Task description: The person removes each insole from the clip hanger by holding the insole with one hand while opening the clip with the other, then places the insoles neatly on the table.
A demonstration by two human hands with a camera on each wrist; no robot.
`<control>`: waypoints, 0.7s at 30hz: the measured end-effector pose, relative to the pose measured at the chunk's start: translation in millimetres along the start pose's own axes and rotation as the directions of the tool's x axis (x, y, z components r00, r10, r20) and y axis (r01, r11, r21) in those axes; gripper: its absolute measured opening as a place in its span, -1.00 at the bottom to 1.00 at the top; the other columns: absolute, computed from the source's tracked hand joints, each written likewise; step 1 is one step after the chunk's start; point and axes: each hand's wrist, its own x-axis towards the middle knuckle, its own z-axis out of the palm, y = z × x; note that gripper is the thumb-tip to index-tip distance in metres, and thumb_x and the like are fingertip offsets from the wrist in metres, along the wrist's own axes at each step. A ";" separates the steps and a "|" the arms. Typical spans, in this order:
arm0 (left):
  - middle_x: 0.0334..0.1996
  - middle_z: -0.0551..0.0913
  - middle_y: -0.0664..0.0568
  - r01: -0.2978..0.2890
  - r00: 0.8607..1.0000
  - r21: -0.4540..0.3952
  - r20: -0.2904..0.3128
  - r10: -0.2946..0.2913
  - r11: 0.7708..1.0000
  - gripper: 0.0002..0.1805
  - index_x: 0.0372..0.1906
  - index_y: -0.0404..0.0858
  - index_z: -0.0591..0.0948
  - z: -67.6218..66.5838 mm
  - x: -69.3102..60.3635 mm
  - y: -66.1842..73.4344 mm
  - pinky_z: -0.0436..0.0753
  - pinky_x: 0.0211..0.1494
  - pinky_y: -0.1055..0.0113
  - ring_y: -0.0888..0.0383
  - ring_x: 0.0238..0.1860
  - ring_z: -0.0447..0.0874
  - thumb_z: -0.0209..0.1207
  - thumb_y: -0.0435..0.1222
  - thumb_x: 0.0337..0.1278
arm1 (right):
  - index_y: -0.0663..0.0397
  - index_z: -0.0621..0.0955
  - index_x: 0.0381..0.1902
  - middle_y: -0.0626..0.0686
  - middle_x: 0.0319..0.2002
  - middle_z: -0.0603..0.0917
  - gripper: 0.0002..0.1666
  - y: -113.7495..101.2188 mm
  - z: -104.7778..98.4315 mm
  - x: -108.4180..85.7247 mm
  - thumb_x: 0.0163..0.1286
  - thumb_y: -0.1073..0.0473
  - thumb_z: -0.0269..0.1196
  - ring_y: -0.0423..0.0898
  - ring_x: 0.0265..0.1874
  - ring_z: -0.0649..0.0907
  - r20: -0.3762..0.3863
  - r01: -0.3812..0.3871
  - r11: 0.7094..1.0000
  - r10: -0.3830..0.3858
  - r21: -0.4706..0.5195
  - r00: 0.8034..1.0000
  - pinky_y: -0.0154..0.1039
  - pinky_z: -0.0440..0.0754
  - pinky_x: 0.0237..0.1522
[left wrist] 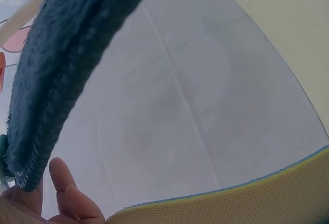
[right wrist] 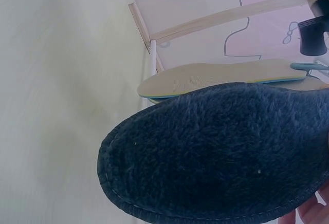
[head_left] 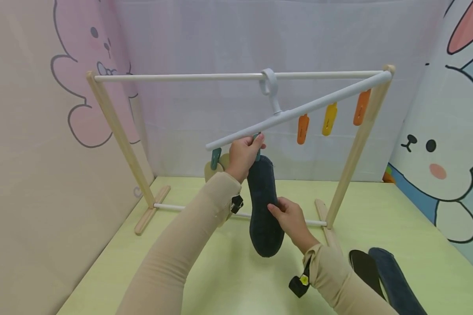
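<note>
Two beige insoles (head_left: 210,173) hang at the first green clip (head_left: 216,158), near the lower end of one tilted white hanger bar (head_left: 311,106). The left hand (head_left: 241,157) pinches the second green clip (head_left: 258,155) at the top of one dark blue insole (head_left: 265,208), suspended below the bar. The right hand (head_left: 293,218) grasps that insole's right edge. Two orange clips (head_left: 302,130) and one yellow clip (head_left: 329,119) hang farther right. Two loose insoles (head_left: 396,278) lie on the counter (head_left: 228,280), far right.

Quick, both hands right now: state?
Left hand: pinching the green clip at the dark blue insole's top end.
Right hand: holding the same insole by its side edge.
</note>
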 end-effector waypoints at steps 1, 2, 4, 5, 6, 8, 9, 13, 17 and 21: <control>-0.31 0.72 -0.11 0.000 1.000 0.002 0.000 0.000 1.000 -0.64 -0.27 -0.40 0.70 0.0 0.1 -0.2 0.15 -0.54 0.44 0.22 -0.54 0.20 0.16 -0.13 0.31 | 0.38 0.62 -0.24 0.18 -0.38 0.68 -0.85 0.3 -0.1 -0.3 0.35 0.33 0.23 0.01 -0.36 0.61 0.000 0.000 1.000 0.000 0.001 1.000 -0.07 0.57 -0.17; -0.32 0.73 -0.11 0.000 1.000 0.003 0.000 0.000 1.000 -0.64 -0.27 -0.39 0.70 0.0 0.2 -0.3 0.16 -0.54 0.44 0.22 -0.54 0.20 0.16 -0.13 0.30 | 0.39 0.62 -0.24 0.19 -0.38 0.68 -0.85 0.5 -0.2 -0.6 0.34 0.33 0.23 0.01 -0.36 0.61 -0.001 0.002 1.000 -0.002 -0.001 1.000 -0.07 0.57 -0.17; -0.33 0.73 -0.10 0.000 1.000 0.010 0.000 0.000 1.000 -0.64 -0.28 -0.39 0.71 0.0 0.3 -0.6 0.16 -0.54 0.44 0.22 -0.54 0.20 0.16 -0.12 0.30 | 0.39 0.61 -0.23 0.19 -0.37 0.68 -0.85 0.9 -0.3 -1.3 0.34 0.33 0.23 0.01 -0.36 0.61 0.002 -0.001 1.000 0.001 -0.003 1.000 -0.06 0.57 -0.16; -0.33 0.73 -0.10 0.001 1.000 0.010 0.001 -0.001 1.000 -0.64 -0.28 -0.39 0.71 -0.1 0.2 -0.6 0.16 -0.54 0.43 0.21 -0.54 0.20 0.16 -0.12 0.30 | 0.38 0.61 -0.23 0.18 -0.37 0.68 -0.85 1.3 -0.3 -1.6 0.35 0.33 0.23 0.01 -0.36 0.61 0.003 -0.003 1.000 0.003 -0.008 1.000 -0.06 0.57 -0.16; -0.33 0.73 -0.10 0.002 1.000 0.013 0.000 -0.002 1.000 -0.64 -0.29 -0.39 0.71 -0.2 0.1 -0.7 0.16 -0.54 0.43 0.21 -0.55 0.20 0.16 -0.12 0.30 | 0.38 0.61 -0.23 0.18 -0.37 0.68 -0.85 1.5 -0.4 -1.9 0.35 0.33 0.23 0.00 -0.36 0.61 0.004 -0.006 1.000 0.006 -0.011 1.000 -0.06 0.57 -0.16; -0.34 0.73 -0.10 0.003 1.000 0.016 0.000 -0.003 1.000 -0.64 -0.29 -0.39 0.71 -0.4 0.1 -0.9 0.16 -0.53 0.43 0.21 -0.54 0.20 0.16 -0.12 0.30 | 0.38 0.61 -0.23 0.17 -0.37 0.68 -0.85 1.8 -0.5 -2.4 0.35 0.33 0.23 0.00 -0.35 0.61 0.007 -0.010 1.000 0.010 -0.017 1.000 -0.06 0.57 -0.16; -0.34 0.73 -0.10 0.002 1.000 0.017 0.000 -0.002 1.000 -0.63 -0.28 -0.39 0.71 -0.4 0.3 -1.0 0.16 -0.52 0.43 0.22 -0.54 0.21 0.16 -0.12 0.30 | 0.38 0.61 -0.23 0.17 -0.37 0.68 -0.85 2.0 -0.5 -2.4 0.35 0.33 0.22 0.00 -0.35 0.61 0.008 -0.010 1.000 0.011 -0.017 1.000 -0.06 0.57 -0.16; -0.35 0.73 -0.10 0.000 1.000 0.023 -0.004 0.000 1.000 -0.63 -0.27 -0.38 0.71 0.6 1.1 -1.6 0.16 -0.54 0.43 0.22 -0.56 0.20 0.16 -0.11 0.30 | 0.39 0.61 -0.22 0.18 -0.37 0.68 -0.85 3.2 -1.9 -3.0 0.35 0.33 0.22 0.00 -0.35 0.61 0.011 -0.011 1.000 0.011 -0.011 1.000 -0.05 0.57 -0.15; -0.36 0.73 -0.09 0.000 1.000 0.040 -0.010 0.000 0.999 -0.63 -0.30 -0.37 0.71 1.0 1.9 -2.0 0.15 -0.56 0.44 0.22 -0.58 0.18 0.16 -0.10 0.30 | 0.39 0.61 -0.22 0.18 -0.36 0.68 -0.84 5.1 -3.5 -3.5 0.36 0.33 0.22 0.00 -0.35 0.61 0.017 -0.022 1.000 0.022 -0.008 1.000 -0.04 0.57 -0.14; -0.36 0.73 -0.08 0.004 1.000 0.052 -0.011 -0.004 0.999 -0.62 -0.33 -0.36 0.70 1.5 2.0 -1.5 0.16 -0.54 0.43 0.22 -0.57 0.18 0.16 -0.09 0.30 | 0.39 0.61 -0.21 0.17 -0.36 0.67 -0.84 6.4 -5.0 -3.8 0.36 0.32 0.22 -0.01 -0.35 0.60 0.020 -0.029 1.000 0.029 -0.005 0.999 -0.06 0.57 -0.15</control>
